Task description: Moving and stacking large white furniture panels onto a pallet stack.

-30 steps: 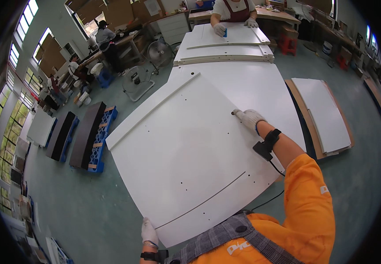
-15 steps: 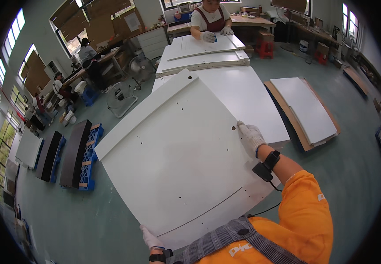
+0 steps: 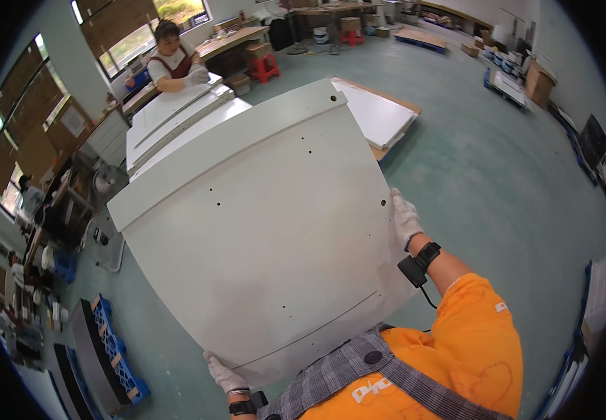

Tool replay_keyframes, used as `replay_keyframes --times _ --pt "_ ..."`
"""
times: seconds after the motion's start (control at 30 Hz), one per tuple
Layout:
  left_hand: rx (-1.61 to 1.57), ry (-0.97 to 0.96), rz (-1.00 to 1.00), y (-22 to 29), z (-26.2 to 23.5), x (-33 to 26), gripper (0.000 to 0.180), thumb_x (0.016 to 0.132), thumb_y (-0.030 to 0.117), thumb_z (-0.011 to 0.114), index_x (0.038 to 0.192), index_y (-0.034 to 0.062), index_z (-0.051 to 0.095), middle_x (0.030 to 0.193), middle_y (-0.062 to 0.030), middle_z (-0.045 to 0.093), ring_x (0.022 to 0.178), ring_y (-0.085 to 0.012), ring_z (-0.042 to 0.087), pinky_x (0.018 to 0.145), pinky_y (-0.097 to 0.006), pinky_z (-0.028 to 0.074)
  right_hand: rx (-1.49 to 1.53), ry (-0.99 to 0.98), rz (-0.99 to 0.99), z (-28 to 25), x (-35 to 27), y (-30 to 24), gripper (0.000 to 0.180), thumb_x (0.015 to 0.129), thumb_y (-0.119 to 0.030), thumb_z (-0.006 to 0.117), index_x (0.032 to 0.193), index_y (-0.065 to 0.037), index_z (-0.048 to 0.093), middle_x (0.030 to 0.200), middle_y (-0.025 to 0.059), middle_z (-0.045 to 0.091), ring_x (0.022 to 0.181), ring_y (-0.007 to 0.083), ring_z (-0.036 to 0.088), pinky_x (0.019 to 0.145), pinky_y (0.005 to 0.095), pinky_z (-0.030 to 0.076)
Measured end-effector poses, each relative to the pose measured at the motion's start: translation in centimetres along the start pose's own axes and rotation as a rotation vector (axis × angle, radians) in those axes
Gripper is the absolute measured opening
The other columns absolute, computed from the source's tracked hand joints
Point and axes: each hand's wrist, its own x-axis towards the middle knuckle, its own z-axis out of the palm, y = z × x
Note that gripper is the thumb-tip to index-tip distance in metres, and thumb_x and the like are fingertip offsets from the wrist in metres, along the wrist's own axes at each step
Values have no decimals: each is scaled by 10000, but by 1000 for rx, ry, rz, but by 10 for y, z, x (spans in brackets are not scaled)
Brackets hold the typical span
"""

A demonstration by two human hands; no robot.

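— In front of the person, what is that big white thing?
— A wide white panel [image 3: 268, 231] with little drilled holes, held up above the green floor [image 3: 499, 182].
— Who holds it?
— The right hand [image 3: 405, 218] in a white glove grips its right edge. The left hand [image 3: 224, 374] pinches its near corner.
— And behind?
— More white boards [image 3: 170, 122] lie stacked on a table, touched by another person's gloved hand [image 3: 196, 75].

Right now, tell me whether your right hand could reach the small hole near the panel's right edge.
Probably yes. The right hand grips the white panel at its right edge, just beside that small hole, with nothing between them. The left hand holds the lower corner.
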Motion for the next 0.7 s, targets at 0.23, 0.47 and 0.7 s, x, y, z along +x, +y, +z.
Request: replay_keyframes --times 0.23,0.47,0.7 --pt "-210 -434 -69 78 114 -40 602 990 412 414 1382 -43 371 1375 -154 453 1245 -260 442 1072 -379 340 287 405 231 -186 -4 149 781 921 -636 354 1215 62 541 1223 232 568 1145 358 530 983 404 397" --pt "107 -856 502 81 261 13 544 1016 341 365 1403 -41 377 1461 -175 377 1337 -268 361 1140 -379 254 123 630 535 -269 -21 187 813 902 -657 319 1272 47 493 1327 322 455 1266 450 409 1072 429 315" --pt "-55 -1035 217 261 424 -118 516 1005 295 415 1380 -59 405 1411 -191 435 1300 -247 401 1108 -375 306 473 999 637 -335 -19 241 873 885 -655 377 1368 71 395 1358 256 468 1269 370 442 1067 399 328"
